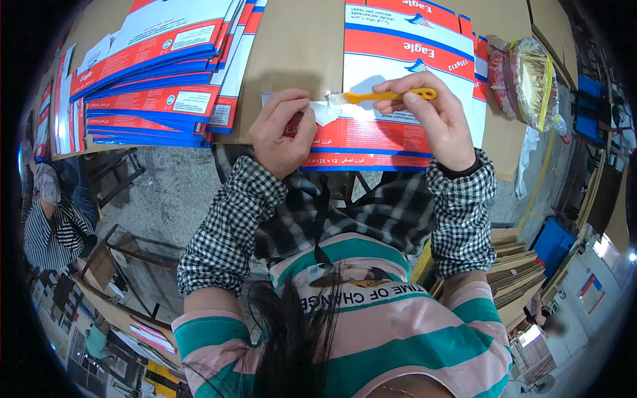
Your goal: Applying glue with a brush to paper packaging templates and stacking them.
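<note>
Yellow tool (398, 95) lies crosswise over the printed carton (378, 136), handle clamped in my right hand (434, 119), head pointing left. Its tip sits just beside the white slip (325, 115), which lies between my hands, nearer my left hand (285, 132). Left fingers curl at the slip; cannot tell whether they pinch it. Hands apart.

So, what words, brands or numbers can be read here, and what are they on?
I won't copy wording, but print shows on:
Flat carton in front: white lettering on red; some lines too small to read.
Stacked cartons: white lettering on red; small label print unreadable.
Striped shirt: dark capitals, partly covered by hair.
</note>
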Demonstrator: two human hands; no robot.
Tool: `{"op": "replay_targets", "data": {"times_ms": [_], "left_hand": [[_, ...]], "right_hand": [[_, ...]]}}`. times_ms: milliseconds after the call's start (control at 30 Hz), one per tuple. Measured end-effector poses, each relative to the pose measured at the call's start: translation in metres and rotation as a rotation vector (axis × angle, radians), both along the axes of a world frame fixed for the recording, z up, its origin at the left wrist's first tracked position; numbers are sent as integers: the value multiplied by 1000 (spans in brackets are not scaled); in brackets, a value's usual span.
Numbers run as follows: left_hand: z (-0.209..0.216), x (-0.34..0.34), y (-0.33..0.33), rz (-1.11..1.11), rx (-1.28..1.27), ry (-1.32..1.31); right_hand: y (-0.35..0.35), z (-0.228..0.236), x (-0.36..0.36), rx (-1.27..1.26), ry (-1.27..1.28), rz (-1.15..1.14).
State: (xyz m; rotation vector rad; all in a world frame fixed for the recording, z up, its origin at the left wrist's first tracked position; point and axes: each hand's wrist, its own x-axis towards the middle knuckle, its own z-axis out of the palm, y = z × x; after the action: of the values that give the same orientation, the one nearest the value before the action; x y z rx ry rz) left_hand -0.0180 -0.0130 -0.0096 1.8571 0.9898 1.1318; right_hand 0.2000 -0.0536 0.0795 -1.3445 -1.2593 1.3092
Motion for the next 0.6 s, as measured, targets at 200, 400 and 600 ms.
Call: {"op": "replay_targets", "data": {"times_ms": [200, 400, 600], "left_hand": [[0, 0, 0, 6, -1, -1], [0, 0, -1, 7, -34, -2], [0, -1, -1, 12, -13, 1]], "right_hand": [[0, 1, 1, 20, 20, -40], [-1, 1, 3, 2, -3, -35], [-4, 4, 3, -25, 3, 3]]}}
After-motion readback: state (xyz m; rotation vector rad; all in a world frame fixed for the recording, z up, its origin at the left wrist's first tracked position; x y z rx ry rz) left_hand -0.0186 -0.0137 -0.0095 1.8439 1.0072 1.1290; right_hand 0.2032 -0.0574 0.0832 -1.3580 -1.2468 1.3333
